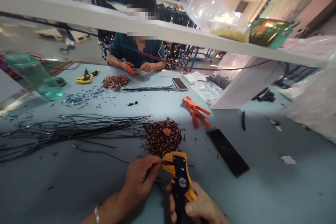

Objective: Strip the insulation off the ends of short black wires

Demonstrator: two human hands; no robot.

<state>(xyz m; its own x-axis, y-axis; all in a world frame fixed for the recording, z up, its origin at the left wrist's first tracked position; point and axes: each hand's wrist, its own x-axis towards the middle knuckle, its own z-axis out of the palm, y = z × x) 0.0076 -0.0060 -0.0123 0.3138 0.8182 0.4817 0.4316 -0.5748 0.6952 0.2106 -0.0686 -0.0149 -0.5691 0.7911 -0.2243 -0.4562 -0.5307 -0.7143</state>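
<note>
Wire stripper (180,176), yellow with black handles, is gripped in the right hand (199,208) near the bottom edge of the view, the fingers clenched around its handles and its head aimed up towards the left hand (139,180). A thin dark wire (159,162) is pinched between the left thumb and fingertips and is brought to the stripper's head; whether it sits inside the tool's mouth cannot be told. All of this is held just above the pale blue table (262,189), the largest thing in view, which is crossed overhead by a white shelf (78,15). A long spread of black wires (68,129) is laid across the table's left part, its ends meeting a heap of coppery stripped ends (162,136) just beyond the hands. A dark phone (227,151) is lying face up to the right of the heap, and an orange-red stripper (196,111) is resting beyond it. At the far side a second person (136,47) is seated, both hands on the table. A green plastic bottle (34,75) is seen at the left, a second yellow stripper (87,76) near it, and another phone (180,84) near the middle.
</note>
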